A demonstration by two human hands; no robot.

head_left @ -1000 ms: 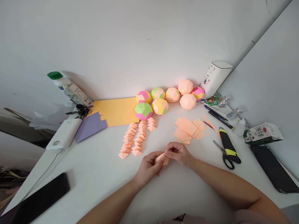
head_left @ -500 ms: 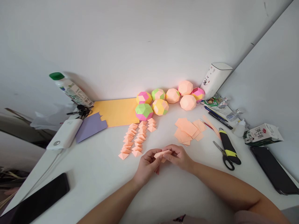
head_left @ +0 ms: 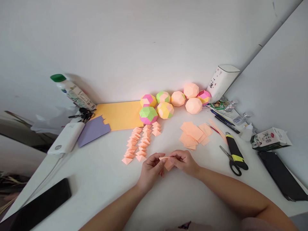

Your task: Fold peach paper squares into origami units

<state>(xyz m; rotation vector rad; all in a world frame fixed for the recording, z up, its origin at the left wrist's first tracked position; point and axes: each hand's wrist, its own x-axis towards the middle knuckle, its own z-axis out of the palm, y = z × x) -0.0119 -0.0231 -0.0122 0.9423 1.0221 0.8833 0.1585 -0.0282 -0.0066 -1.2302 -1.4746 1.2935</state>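
Since a second ago my two hands have sunk a little toward me, and the small peach folded paper piece [head_left: 167, 163] between them now shows a pointed flap below my fingers where it was tucked in before. My left hand [head_left: 150, 170] pinches the left end of the piece between thumb and fingertips. My right hand [head_left: 184, 162] grips the right end the same way, so both are closed on it. The piece sits low over the white table [head_left: 96, 179], in the middle in front of me; I cannot tell whether its lower tip touches the surface. Just beyond my left hand lie the rows of folded peach paper units [head_left: 138, 142], running away from me toward the green and pink paper ball [head_left: 148, 115]. Beyond my right hand, near but apart, is the loose pile of flat peach paper squares [head_left: 193, 134]. Further right lie the black-handled scissors [head_left: 231, 160], with the black and yellow utility knife [head_left: 234, 149] just beside them. Well off to my left, a black phone [head_left: 40, 205] rests near the table edge.
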